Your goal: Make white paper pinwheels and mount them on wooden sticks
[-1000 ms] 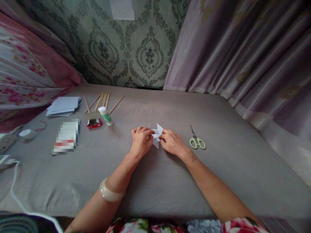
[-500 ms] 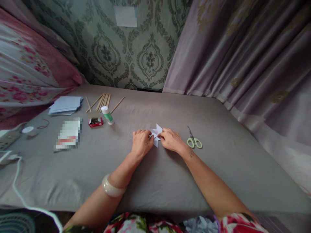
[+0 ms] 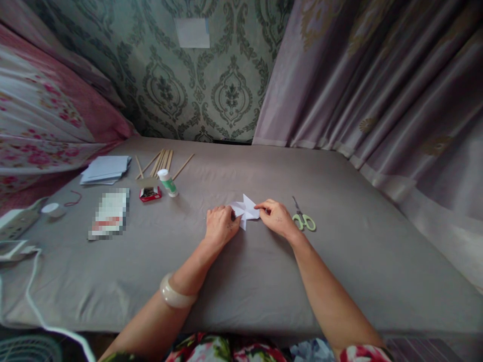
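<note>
A folded white paper pinwheel (image 3: 248, 209) with pointed flaps lies on the cloth-covered table between my hands. My left hand (image 3: 222, 225) pinches its left side, thumb and fingers closed on the paper, covering part of it. At the right edge of the paper, my right hand (image 3: 277, 217) has its thumb and index finger closed on a flap. A pair of scissors (image 3: 302, 219) with pale green handles lies just right of my right hand, blades pointing away.
Left of my hands stands a glue stick (image 3: 168, 183) beside a small open red box (image 3: 150, 193) of dark bits. Behind are several wooden sticks (image 3: 162, 163) and a paper stack (image 3: 106, 169). A blurred packet (image 3: 109, 213), white cap (image 3: 53, 210) and power strip (image 3: 18, 223) lie far left.
My right hand has shifted right, from the paper's middle to its right edge, so more of the pinwheel shows. My left hand stays in place. The view has tilted slightly.
</note>
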A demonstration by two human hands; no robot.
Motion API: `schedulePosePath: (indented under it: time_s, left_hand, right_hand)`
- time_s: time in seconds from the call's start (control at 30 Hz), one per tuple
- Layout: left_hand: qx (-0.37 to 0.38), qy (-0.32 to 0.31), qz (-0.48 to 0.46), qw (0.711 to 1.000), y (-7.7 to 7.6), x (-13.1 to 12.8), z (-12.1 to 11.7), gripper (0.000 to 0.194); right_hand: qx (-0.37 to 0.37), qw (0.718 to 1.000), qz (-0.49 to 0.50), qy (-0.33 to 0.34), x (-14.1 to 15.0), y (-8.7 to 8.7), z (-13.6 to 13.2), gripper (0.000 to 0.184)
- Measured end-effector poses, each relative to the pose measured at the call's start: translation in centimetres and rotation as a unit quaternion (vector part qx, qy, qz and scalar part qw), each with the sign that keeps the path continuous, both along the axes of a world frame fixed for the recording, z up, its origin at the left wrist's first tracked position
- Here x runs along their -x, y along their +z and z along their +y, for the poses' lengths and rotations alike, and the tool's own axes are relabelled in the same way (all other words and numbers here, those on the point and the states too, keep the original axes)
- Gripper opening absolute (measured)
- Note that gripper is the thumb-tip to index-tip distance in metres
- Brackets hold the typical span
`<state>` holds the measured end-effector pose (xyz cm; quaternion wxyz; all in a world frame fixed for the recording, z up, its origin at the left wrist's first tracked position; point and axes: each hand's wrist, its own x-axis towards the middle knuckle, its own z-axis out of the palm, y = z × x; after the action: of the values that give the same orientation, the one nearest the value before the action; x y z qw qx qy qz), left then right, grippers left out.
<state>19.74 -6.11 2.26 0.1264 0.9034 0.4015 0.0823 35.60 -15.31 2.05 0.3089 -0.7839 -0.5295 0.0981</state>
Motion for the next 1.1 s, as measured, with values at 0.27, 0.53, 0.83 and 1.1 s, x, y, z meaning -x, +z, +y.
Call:
schedulePosePath:
  time_s: [0.27,0.53,0.83,1.1]
  left_hand:
    - [0.017,-0.005,0.023,1.0,0.3,-0.1,-0.1,0.024]
    - [-0.013,0.008,0.023,1.0,0.4,-0.2,0.1,0.021]
    - [0.009,0.015,-0.006,1.0,0.5,0.2,1.4,0.024]
    - [0.075,0.033,-0.098,0.992,-0.7,0.6,3.6,0.025]
  right_hand:
    - [-0.012,0.996,0.023,-0.087,-1.5,-0.7,-0.8,0.029]
    - [0.026,0.997,0.045,-0.053,-1.2,-1.1,-0.8,0.033]
    - [0.03,0.994,0.1,0.042,-1.0,-1.2,-0.7,0.041]
    - [0.003,0.983,0.159,0.088,-0.5,-1.1,-0.7,0.041]
